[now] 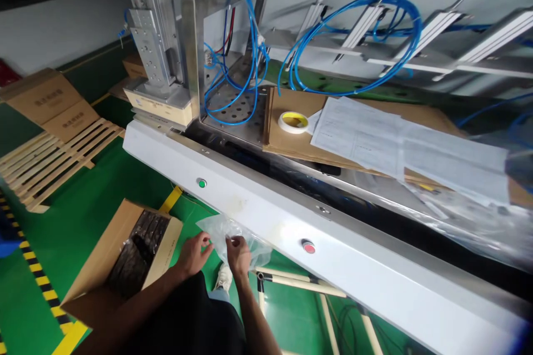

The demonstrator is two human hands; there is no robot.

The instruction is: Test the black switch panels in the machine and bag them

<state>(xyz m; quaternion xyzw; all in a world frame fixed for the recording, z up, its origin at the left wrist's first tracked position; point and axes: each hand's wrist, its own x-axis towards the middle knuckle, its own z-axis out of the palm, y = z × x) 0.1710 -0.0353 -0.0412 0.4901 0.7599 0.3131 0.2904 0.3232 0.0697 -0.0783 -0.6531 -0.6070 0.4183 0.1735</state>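
Observation:
A thin clear plastic bag [219, 226] hangs in front of the white machine rail, crumpled and spread out below its edge. My right hand [239, 257] pinches the bag near its middle, thumb and fingertips together. At the bag's left side is my left hand [194, 253], its fingers curled in at the film; the exact grip point is hard to make out. Close by on the left stands an open cardboard box [120, 216] holding dark items in shiny plastic wrapping [145, 238].
The white rail [258, 205] carries a green button [202, 183] and a red button [308, 246]. Behind it lie cardboard sheets [291, 147], a tape roll [292, 122], papers [358, 136] and coiled blue hoses [353, 89]. A wooden pallet [54, 161] stands at left; pale tubes [325, 288] below.

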